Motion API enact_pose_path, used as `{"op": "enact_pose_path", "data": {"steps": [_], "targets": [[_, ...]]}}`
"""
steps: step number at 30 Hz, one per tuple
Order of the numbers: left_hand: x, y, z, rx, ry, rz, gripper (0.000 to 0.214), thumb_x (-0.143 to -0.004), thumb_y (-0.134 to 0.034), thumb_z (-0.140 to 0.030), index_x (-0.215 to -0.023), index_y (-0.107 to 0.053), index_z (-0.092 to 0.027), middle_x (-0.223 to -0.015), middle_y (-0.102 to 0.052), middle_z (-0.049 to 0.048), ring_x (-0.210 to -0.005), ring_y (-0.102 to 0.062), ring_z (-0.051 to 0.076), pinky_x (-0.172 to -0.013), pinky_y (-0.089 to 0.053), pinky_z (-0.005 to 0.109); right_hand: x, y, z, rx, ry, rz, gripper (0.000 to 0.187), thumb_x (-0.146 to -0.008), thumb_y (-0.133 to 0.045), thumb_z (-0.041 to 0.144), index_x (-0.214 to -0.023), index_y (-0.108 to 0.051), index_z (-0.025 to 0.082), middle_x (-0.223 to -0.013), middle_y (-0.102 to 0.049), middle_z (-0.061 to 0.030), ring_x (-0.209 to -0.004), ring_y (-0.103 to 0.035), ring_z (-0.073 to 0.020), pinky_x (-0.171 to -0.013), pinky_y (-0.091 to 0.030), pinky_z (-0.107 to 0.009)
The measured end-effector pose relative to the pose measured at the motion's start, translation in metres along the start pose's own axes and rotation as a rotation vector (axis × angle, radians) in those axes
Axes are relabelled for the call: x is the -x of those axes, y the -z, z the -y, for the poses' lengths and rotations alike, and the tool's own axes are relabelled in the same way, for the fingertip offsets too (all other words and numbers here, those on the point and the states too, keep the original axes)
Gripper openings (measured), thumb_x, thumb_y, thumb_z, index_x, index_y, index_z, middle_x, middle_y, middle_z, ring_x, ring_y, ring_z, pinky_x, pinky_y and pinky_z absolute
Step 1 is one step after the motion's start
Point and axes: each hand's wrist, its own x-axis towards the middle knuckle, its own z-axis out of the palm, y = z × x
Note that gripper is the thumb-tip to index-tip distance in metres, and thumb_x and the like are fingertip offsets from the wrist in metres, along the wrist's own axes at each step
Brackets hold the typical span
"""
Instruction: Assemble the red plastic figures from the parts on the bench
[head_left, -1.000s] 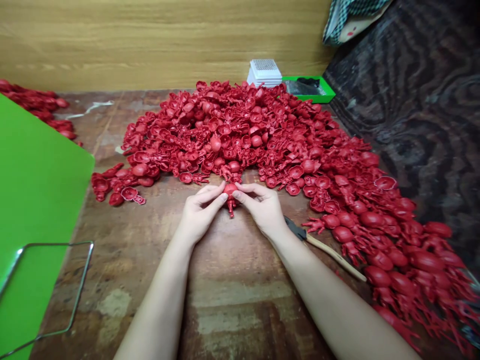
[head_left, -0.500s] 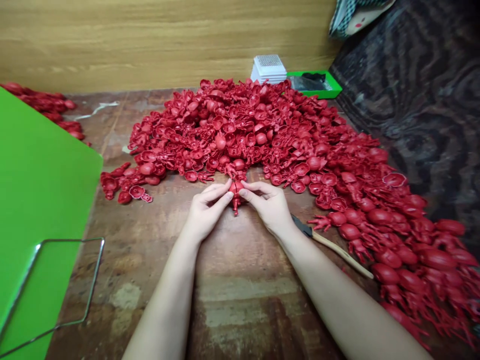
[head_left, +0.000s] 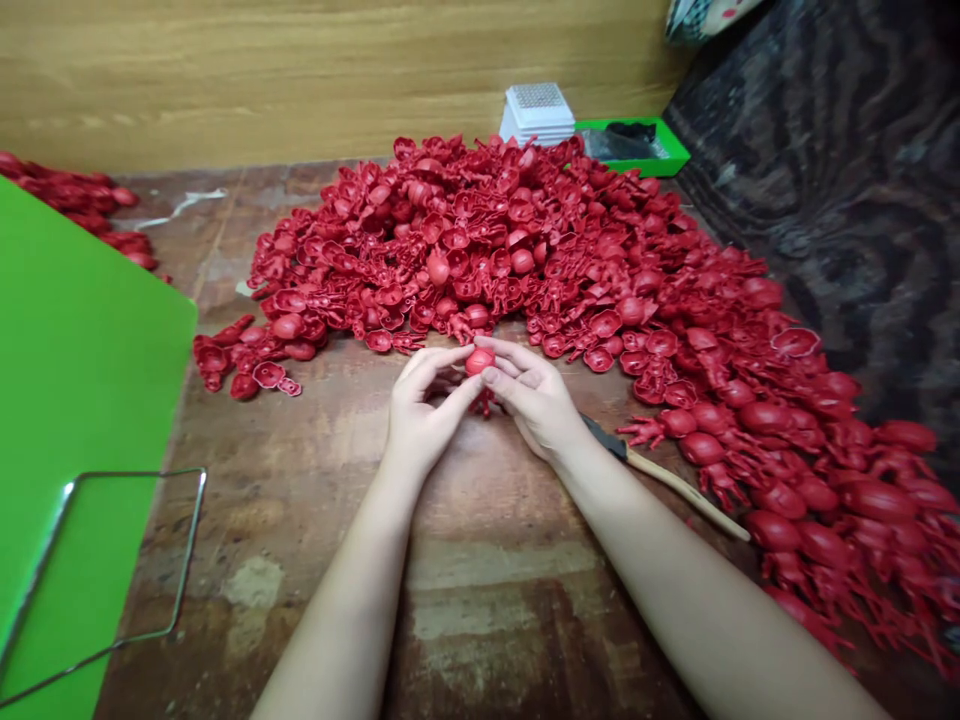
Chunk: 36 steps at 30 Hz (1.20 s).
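Holding a red moulded plastic part between them, the left hand and the right hand stand close together, both in a narrow grip. The left thumb tip meets the part from the lower left, while the right thumb and forefinger close on it from the right. A rounded, ball-like section of the part shows above the left thumb, and a small limbed section hangs below the grip, partly hidden by the fingers. Directly ahead of the hands, and just beyond the fingertips, lies a large heap of similar red moulded parts, which continues down the far side of the right hand as a long band. Beside the right wrist, a knife with a dark blade and a pale wooden handle rests on the worn wooden workbench. To the left of the hands lie a green board and a bent wire frame. Beyond the heap stand a white perforated block and a green tray.
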Motion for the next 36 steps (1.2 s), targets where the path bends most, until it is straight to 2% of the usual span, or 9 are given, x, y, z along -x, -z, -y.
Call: {"op": "enact_pose_path", "data": {"steps": [3, 6, 11, 15, 18, 22, 26, 31, 36], "targets": [[0.001, 0.002, 0.004, -0.041, -0.047, -0.004, 0.03, -0.088, -0.086, -0.044, -0.115, -0.086, -0.03, -0.1, -0.062, 0.0032, -0.088, -0.065, 0.016, -0.073, -0.058, 0.027, 0.004, -0.005, 0.002, -0.077, -0.121, 0.085, 0.056, -0.076, -0.094, 0.057, -0.122, -0.078, 0.03, -0.121, -0.083, -0.004, -0.111, -0.079, -0.0254, -0.104, -0.062, -0.044], [0.004, 0.002, 0.008, -0.14, -0.128, 0.02, 0.029, -0.098, -0.074, -0.05, -0.116, -0.085, -0.03, -0.107, -0.057, 0.0052, -0.103, -0.063, 0.019, -0.091, -0.06, 0.034, 0.005, -0.008, 0.002, -0.111, -0.149, 0.064, 0.053, -0.076, -0.093, 0.057, -0.118, -0.078, 0.029, -0.123, -0.083, -0.004, -0.111, -0.078, -0.0253, -0.1, -0.064, -0.043], [0.007, -0.001, 0.01, -0.229, -0.133, 0.033, 0.06, -0.101, -0.065, -0.06, -0.152, -0.062, -0.028, -0.139, -0.049, 0.014, -0.121, -0.057, 0.026, -0.099, -0.057, 0.038, 0.002, -0.009, 0.004, -0.135, -0.139, 0.004, 0.05, -0.073, -0.094, 0.06, -0.105, -0.076, 0.027, -0.098, -0.083, -0.0016, -0.079, -0.074, -0.0189, -0.078, -0.065, -0.035], [0.004, 0.001, 0.007, -0.132, -0.061, 0.043, 0.061, -0.101, -0.059, -0.066, -0.147, -0.061, -0.027, -0.143, -0.057, 0.0151, -0.117, -0.062, 0.026, -0.092, -0.058, 0.035, 0.002, -0.008, 0.01, -0.112, -0.198, 0.012, 0.059, -0.079, -0.076, 0.082, -0.073, -0.062, 0.025, -0.065, -0.067, 0.0013, -0.048, -0.053, -0.0139, -0.047, -0.048, -0.028], [0.002, 0.0, 0.003, -0.041, 0.004, 0.073, 0.06, -0.102, -0.055, -0.068, -0.139, -0.067, -0.022, -0.138, -0.066, 0.0154, -0.112, -0.067, 0.026, -0.094, -0.056, 0.037, 0.002, -0.007, 0.014, -0.058, -0.222, 0.06, 0.073, -0.082, -0.057, 0.095, -0.061, -0.05, 0.026, -0.053, -0.052, 0.0031, -0.042, -0.042, -0.0127, -0.04, -0.037, -0.027], [0.003, -0.002, -0.001, 0.022, 0.037, 0.16, 0.057, -0.098, -0.065, -0.066, -0.135, -0.069, -0.022, -0.122, -0.076, 0.0132, -0.101, -0.073, 0.025, -0.093, -0.056, 0.038, 0.002, -0.007, 0.012, -0.019, -0.2, 0.072, 0.076, -0.08, -0.048, 0.101, -0.068, -0.054, 0.027, -0.057, -0.054, 0.0023, -0.051, -0.053, -0.0163, -0.047, -0.047, -0.029], [0.005, -0.005, 0.001, -0.117, 0.0, 0.2, 0.063, -0.085, -0.087, -0.05, -0.138, -0.07, -0.021, -0.129, -0.077, 0.0139, -0.107, -0.075, 0.028, -0.095, -0.059, 0.038, 0.0, -0.007, 0.004, -0.067, -0.083, -0.043, 0.063, -0.085, -0.055, 0.092, -0.09, -0.057, 0.029, -0.077, -0.068, -0.0007, -0.086, -0.074, -0.0247, -0.075, -0.064, -0.038], [0.005, -0.006, 0.004, -0.267, 0.018, 0.197, 0.048, -0.091, -0.082, -0.044, -0.133, -0.078, -0.022, -0.127, -0.083, 0.0105, -0.106, -0.08, 0.028, -0.101, -0.06, 0.04, -0.001, -0.006, -0.005, 0.018, 0.136, -0.162, 0.043, -0.089, -0.071, 0.068, -0.101, -0.051, 0.031, -0.092, -0.07, 0.0009, -0.098, -0.074, -0.0221, -0.092, -0.063, -0.038], [0.005, -0.005, -0.001, -0.327, 0.02, 0.221, 0.052, -0.091, -0.08, -0.045, -0.136, -0.078, -0.019, -0.125, -0.083, 0.0118, -0.105, -0.081, 0.031, -0.098, -0.06, 0.039, 0.003, -0.007, -0.006, 0.151, 0.293, -0.142, 0.042, -0.096, -0.069, 0.065, -0.114, -0.052, 0.032, -0.123, -0.078, -0.0063, -0.117, -0.073, -0.0237, -0.108, -0.056, -0.042]]}}
